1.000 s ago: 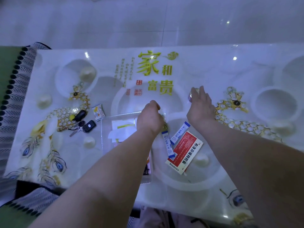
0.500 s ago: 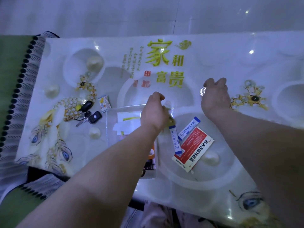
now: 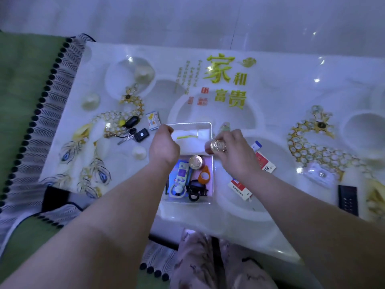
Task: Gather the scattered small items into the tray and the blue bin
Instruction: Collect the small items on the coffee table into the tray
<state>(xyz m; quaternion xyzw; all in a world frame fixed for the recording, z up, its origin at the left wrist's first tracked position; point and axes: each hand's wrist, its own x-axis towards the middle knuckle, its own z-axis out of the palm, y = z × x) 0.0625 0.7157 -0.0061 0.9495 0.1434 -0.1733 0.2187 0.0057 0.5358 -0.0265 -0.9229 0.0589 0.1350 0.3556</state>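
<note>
Two hands over a glossy gold-lettered white desk [image 3: 291, 105], clear tray [image 3: 212, 182] at centre, right hand [image 3: 235, 156] gripping a gold-lidded jar [image 3: 218, 145] at its 2 o'clock, left hand [image 3: 164, 146] curled at its 10 o'clock corner, grip unclear, keys [image 3: 133, 132] at 9 o'clock, pale tiled floor [image 3: 187, 21] beyond.

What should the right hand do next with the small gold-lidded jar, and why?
Probably lower the small gold-lidded jar slightly leftward into the clear tray and let go. The right hand grips it just above the tray's right rim, and a similar jar already stands inside. The left hand seems to steady the left rim.
</note>
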